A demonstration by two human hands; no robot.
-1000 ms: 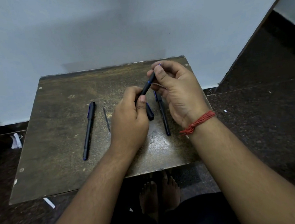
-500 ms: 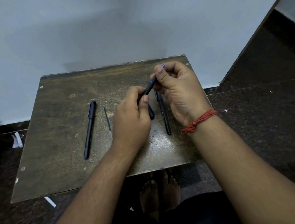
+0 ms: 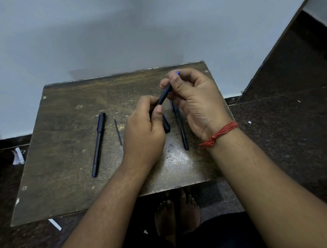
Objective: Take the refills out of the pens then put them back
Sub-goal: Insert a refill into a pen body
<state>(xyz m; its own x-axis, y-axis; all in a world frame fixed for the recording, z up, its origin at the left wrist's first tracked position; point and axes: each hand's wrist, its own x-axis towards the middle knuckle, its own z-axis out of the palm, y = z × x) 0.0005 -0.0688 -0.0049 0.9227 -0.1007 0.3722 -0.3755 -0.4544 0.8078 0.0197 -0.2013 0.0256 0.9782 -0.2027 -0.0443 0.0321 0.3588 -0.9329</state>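
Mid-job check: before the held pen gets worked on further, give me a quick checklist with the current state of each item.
1. Left hand grips the held pen at its lower part: ok.
2. Right hand pinches its upper end: ok.
3. Loose refill lies on the board, apart from the hands: ok.
4. Capped pen lies at the left, untouched: ok.
5. Pen under the right hand lies flat: ok.
6. Refill seated inside the held pen: cannot tell.
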